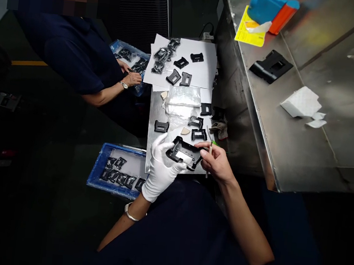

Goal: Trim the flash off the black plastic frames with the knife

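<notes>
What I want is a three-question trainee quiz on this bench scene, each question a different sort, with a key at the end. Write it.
1. Multiple choice. What covers the left hand?
a) nothing
b) a white glove
c) a black glove

2. True or false: the nearer blue tray, on the left, holds black parts in clear film.

3. Fill the gap: the left hand and the right hand hold between them a ____ part with a rectangular opening.

Key: 1. b; 2. true; 3. black.
</notes>
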Demonstrator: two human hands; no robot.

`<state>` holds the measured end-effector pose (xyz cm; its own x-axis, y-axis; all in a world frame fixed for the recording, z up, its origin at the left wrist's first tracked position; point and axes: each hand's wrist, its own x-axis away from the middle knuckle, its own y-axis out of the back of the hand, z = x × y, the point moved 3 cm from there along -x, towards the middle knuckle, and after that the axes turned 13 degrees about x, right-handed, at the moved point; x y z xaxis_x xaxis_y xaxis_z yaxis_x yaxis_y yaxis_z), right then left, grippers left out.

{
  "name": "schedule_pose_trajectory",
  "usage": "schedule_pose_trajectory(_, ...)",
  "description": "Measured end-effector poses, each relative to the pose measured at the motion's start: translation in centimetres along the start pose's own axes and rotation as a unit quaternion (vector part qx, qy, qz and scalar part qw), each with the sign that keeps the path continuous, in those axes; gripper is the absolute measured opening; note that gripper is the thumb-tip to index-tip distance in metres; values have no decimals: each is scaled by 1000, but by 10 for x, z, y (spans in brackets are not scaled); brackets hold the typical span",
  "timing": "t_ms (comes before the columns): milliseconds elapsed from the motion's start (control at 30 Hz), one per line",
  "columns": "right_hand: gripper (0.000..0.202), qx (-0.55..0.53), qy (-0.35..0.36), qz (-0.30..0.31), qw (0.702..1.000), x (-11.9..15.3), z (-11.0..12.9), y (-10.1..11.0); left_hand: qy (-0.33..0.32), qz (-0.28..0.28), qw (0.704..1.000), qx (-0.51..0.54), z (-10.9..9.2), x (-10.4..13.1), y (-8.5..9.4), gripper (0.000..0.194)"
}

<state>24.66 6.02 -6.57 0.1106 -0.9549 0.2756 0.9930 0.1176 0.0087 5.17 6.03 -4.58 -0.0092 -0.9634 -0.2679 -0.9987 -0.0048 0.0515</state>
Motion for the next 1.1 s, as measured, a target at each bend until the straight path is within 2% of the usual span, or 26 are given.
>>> schedule_pose_trajectory(33,49,-13,0,12,1000,1,-6,-3,38,-11,998,53,3,0,-1,69)
schedule_pose_trajectory(67,51,-20,2,29,999,2,-11,-6,80,2,990,112,5,0,-4,73)
schedule_pose_trajectory(133,52,-19,7,60,998,3,-18,-12,156,56,965,206,9,1,-11,70)
schedule_pose_trajectory(200,49,24,24,53,998,3,-18,-13,192,75,948,244,11,1,-13,64)
schedule_pose_trajectory(233,44,66,42,30,996,4,-15,-12,197,71,949,238,11,1,-11,61)
schedule_pose_trajectory(267,38,120,68,-1,991,5,-10,-9,192,60,955,217,10,-1,-8,59)
schedule_pose_trajectory(333,29,237,134,-55,961,11,7,-7,167,44,973,153,9,-2,-2,54)
schedule_pose_trajectory(433,28,370,217,-82,900,26,32,-15,141,46,985,84,9,-3,1,54)
schedule_pose_trajectory(500,29,426,238,-101,867,34,43,-25,142,51,986,72,10,-1,0,59)
schedule_pose_trajectory(600,35,476,244,-138,834,40,48,-36,137,58,986,73,9,1,-3,66)
schedule_pose_trajectory(867,38,516,284,-184,787,32,46,-37,125,76,989,30,0,3,-10,63)
schedule_pose_trajectory(1100,47,546,270,-211,765,18,51,-27,101,93,990,-25,-9,7,-14,68)
